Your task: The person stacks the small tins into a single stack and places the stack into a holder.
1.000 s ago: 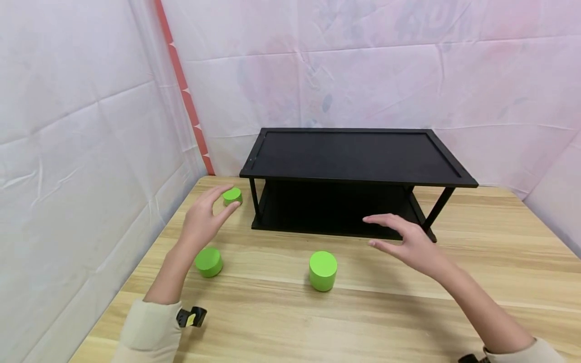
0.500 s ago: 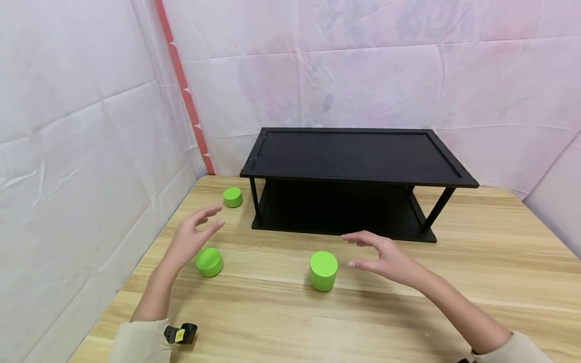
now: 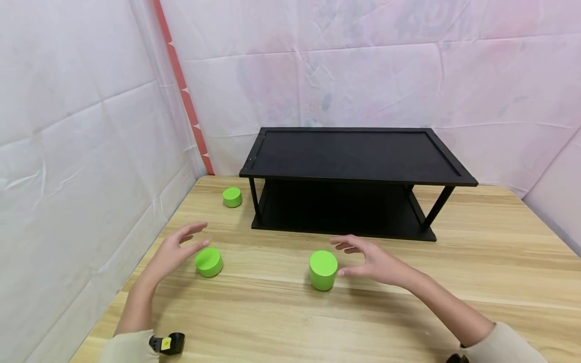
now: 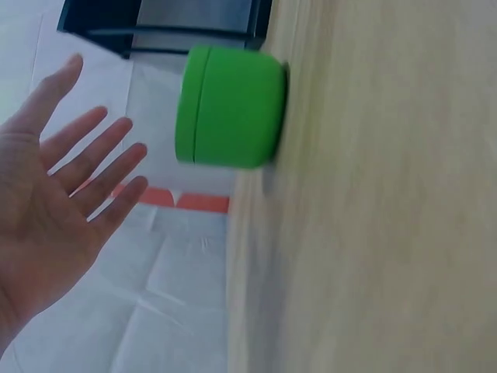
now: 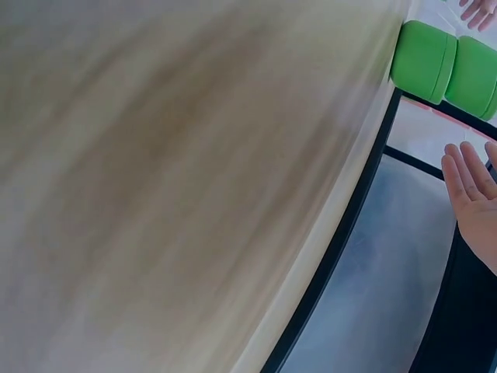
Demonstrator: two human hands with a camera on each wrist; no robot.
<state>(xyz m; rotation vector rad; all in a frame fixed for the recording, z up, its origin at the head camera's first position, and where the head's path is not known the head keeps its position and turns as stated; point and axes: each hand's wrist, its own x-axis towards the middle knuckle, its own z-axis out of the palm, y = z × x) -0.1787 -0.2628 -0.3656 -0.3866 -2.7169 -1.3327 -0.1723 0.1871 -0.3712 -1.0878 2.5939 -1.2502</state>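
Note:
My left hand [image 3: 171, 256] hovers beside a low round green lidded container [image 3: 209, 262], with fingers spread and holding nothing. A gap shows between that container and my left hand [image 4: 58, 190] in the left wrist view. A taller green stack [image 3: 323, 272] stands at the middle of the table. In the right wrist view it appears as two lidded containers, the bottom one [image 5: 423, 61] against the table and another [image 5: 474, 76] on it. My right hand [image 3: 374, 263] is just right of the stack, thumb and fingers apart, gripping nothing. Its palm [image 5: 485, 221] is in the right wrist view.
A black two-tier rack [image 3: 358, 155] stands at the back of the wooden table [image 3: 272, 322]. Left of it sits another low green container [image 3: 232, 197]. White cloth walls [image 3: 81, 151] close off the left side and back.
My left hand has drawn back and left, from near the far green container to the nearer one. My right hand has moved left toward the green stack. The containers have not moved.

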